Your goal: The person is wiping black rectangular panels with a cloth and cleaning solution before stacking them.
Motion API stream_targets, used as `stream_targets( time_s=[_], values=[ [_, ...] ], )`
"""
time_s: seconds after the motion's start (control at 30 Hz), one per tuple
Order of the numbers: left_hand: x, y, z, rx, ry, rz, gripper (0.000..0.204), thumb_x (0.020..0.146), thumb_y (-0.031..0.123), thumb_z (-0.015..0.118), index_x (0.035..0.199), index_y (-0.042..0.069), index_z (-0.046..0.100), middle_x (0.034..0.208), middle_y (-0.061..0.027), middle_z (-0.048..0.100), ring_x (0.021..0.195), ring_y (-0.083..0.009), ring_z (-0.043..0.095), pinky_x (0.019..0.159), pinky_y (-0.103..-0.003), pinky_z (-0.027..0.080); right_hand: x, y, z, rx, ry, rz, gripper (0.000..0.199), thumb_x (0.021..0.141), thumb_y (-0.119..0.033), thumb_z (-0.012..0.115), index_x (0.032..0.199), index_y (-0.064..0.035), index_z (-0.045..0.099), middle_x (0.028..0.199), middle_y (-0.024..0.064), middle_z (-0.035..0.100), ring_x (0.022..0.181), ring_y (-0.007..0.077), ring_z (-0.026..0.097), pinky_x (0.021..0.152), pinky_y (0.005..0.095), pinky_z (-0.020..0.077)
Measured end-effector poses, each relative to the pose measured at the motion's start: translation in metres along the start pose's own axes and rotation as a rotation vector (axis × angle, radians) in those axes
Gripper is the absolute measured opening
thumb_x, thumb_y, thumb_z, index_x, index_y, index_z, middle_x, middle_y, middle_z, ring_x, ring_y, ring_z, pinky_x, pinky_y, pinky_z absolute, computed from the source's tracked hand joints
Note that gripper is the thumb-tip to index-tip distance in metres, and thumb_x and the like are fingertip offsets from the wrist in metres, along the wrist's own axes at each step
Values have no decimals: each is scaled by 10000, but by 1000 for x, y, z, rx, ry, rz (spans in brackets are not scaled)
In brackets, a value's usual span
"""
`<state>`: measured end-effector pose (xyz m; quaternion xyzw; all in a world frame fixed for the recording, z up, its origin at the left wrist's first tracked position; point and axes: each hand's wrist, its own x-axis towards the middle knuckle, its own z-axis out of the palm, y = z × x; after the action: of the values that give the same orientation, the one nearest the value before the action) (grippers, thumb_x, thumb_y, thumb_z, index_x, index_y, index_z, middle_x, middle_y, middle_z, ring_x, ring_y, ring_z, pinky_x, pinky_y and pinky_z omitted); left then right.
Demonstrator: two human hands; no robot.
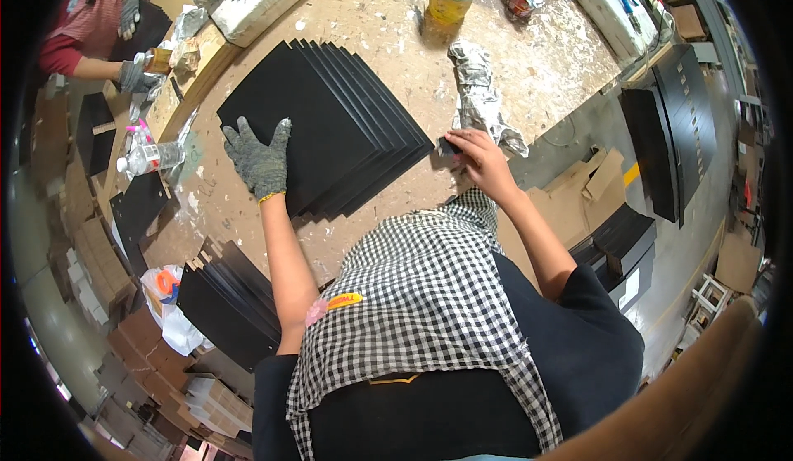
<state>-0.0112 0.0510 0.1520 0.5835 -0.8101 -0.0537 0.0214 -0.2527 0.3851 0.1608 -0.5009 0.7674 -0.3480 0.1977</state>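
A fanned stack of flat black panels lies on the worktable, its edges stepped toward the right. My left hand, in a grey knitted glove, rests flat on the left edge of the top panel with its fingers spread. Just past the stack's right corner, my bare right hand pinches a small dark block whose exact kind I cannot make out. Close beyond that hand lies a crumpled silvery wrapped bundle.
The paint-spotted table bears a jar of yellow liquid and a red can. A plastic bottle lies at left. Another person's gloved hand works at upper left. More black panels stand beside my left arm.
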Motion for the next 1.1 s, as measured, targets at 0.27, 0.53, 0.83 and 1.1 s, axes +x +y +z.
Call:
stream_targets(
  time_s=[0.27, 0.53, 0.83, 1.1],
  values=[
    [-2, 1, 3, -6, -4, 2, 1001, 819, 730, 622, 1522, 62, 375, 1593, -260, 265, 1447, -450, 293, 1188, -509, 277, 20, 3, 14, 39, -22, 21, 438, 847, 16, 669, 1279, -52, 642, 1303, 112, 633, 1204, 317, 565, 1032, 412, 456],
    [-1, -6, 5, -21, -1, -1, 1033, 805, 756, 612, 1526, 59, 366, 1603, -253, 246, 1450, -446, 286, 1191, -512, 269, 21, 0, 21, -167, 7, -13, 359, 878, -58, 661, 1235, -31, 661, 1204, 137, 647, 1158, 337, 563, 1002, 419, 467],
    [-2, -3, 1, -28, -14, -8, 997, 821, 707, 642, 1524, 56, 367, 1600, -261, 248, 1460, -448, 268, 1195, -504, 268, 122, -3, 44, -92, 119, 160, 331, 884, -226, 702, 1158, -40, 700, 1038, 189, 664, 985, 368, 633, 865, 433, 510],
    [-2, -2, 3, -46, 3, -2, 1017, 808, 719, 647, 1522, 51, 369, 1598, -263, 253, 1457, -457, 268, 1193, -516, 265, 222, 6, 91, -162, 152, 204, 300, 826, -286, 750, 990, -35, 762, 975, 226, 656, 941, 399, 628, 855, 472, 505]
  ],
)
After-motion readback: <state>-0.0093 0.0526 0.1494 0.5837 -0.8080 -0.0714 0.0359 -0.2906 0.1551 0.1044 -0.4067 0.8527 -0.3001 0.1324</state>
